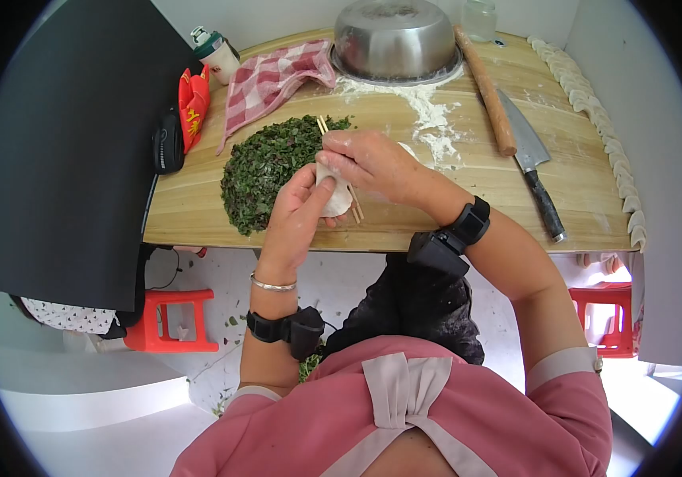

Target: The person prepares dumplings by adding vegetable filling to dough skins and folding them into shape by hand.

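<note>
Above the front of the wooden board, my left hand (295,208) cradles a white dumpling wrapper (335,200), thumb pressed against its face. My right hand (374,165) pinches the wrapper's upper edge, its fingertips meeting those of the left. Whatever is inside the wrapper is hidden by the fingers. A pair of chopsticks (357,208) passes behind both hands, with one end over the filling. Just left of the hands is a large heap of chopped dark green leaves (265,171).
Loose flour (434,119) lies before an upturned steel basin (394,44). To the right are a rolling pin (485,91) and a knife (525,139), its handle toward the front edge. Folded dumplings (607,135) line the right edge. A checked cloth (277,79) lies back left.
</note>
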A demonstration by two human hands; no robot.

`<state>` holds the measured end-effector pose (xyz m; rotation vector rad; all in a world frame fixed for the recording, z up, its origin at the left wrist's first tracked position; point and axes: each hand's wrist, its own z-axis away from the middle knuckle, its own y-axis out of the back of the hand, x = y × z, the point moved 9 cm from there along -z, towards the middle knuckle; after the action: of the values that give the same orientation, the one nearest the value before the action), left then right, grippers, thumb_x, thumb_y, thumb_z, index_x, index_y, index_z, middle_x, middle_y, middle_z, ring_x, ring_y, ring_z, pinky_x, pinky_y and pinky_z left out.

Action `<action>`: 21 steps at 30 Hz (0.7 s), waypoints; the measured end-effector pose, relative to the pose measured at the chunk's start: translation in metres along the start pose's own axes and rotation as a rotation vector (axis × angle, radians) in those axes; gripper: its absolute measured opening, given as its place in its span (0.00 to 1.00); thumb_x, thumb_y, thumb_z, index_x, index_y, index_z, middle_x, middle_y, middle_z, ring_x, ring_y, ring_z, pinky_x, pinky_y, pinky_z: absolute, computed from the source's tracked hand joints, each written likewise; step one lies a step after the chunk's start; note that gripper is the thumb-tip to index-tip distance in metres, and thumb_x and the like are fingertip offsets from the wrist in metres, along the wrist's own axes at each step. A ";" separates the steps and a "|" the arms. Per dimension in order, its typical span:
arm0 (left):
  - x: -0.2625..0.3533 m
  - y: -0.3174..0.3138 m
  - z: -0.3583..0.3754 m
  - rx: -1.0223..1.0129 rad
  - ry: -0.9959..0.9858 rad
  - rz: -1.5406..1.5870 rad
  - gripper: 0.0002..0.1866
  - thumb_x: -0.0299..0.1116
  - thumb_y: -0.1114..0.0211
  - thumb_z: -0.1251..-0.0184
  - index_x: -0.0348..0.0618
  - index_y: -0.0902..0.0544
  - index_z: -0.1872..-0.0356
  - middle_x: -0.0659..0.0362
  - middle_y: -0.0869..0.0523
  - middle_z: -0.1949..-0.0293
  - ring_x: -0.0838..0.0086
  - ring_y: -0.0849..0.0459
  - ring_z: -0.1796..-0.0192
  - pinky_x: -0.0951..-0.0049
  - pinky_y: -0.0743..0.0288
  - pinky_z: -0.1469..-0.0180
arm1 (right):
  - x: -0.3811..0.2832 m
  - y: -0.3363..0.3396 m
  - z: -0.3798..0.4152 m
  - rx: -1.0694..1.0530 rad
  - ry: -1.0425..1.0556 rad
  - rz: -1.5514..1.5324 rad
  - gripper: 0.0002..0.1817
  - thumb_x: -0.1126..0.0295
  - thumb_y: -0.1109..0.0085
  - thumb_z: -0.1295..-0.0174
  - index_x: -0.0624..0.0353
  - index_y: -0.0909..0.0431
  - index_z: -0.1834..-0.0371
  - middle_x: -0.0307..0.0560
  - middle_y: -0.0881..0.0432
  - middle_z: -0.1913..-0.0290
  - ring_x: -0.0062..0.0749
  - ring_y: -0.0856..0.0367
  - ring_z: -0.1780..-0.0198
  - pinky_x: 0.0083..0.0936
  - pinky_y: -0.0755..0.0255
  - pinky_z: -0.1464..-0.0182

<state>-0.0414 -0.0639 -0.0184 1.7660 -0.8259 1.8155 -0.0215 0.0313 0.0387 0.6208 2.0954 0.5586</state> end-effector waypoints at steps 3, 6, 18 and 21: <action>0.000 0.000 -0.001 0.033 -0.018 0.023 0.11 0.35 0.48 0.27 0.41 0.25 0.51 0.62 0.17 0.67 0.83 0.21 0.72 0.84 0.33 0.73 | 0.005 0.003 0.001 0.010 -0.041 -0.004 0.11 0.64 0.52 0.34 0.61 0.29 0.67 0.60 0.24 0.74 0.59 0.24 0.67 0.47 0.30 0.63; 0.002 0.002 -0.002 0.059 -0.033 0.046 0.12 0.35 0.48 0.27 0.41 0.25 0.50 0.61 0.16 0.66 0.83 0.21 0.72 0.85 0.33 0.74 | 0.005 0.005 0.001 -0.001 -0.071 0.073 0.11 0.64 0.52 0.34 0.61 0.29 0.67 0.59 0.24 0.74 0.59 0.24 0.67 0.46 0.30 0.63; 0.007 -0.006 -0.001 0.017 -0.041 0.041 0.13 0.35 0.52 0.25 0.41 0.27 0.48 0.57 0.15 0.66 0.81 0.19 0.72 0.85 0.32 0.76 | 0.011 0.004 0.000 0.029 -0.118 -0.115 0.14 0.65 0.51 0.33 0.64 0.30 0.73 0.56 0.26 0.77 0.54 0.25 0.72 0.38 0.31 0.68; 0.009 -0.001 -0.004 0.059 -0.063 0.072 0.12 0.35 0.52 0.25 0.41 0.27 0.48 0.57 0.15 0.66 0.81 0.19 0.72 0.85 0.31 0.76 | 0.012 -0.001 0.003 -0.075 -0.204 -0.129 0.13 0.64 0.52 0.34 0.63 0.27 0.69 0.59 0.22 0.75 0.58 0.23 0.69 0.45 0.29 0.64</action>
<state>-0.0437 -0.0611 -0.0091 1.8611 -0.8785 1.8563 -0.0254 0.0379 0.0296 0.4745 1.8983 0.4779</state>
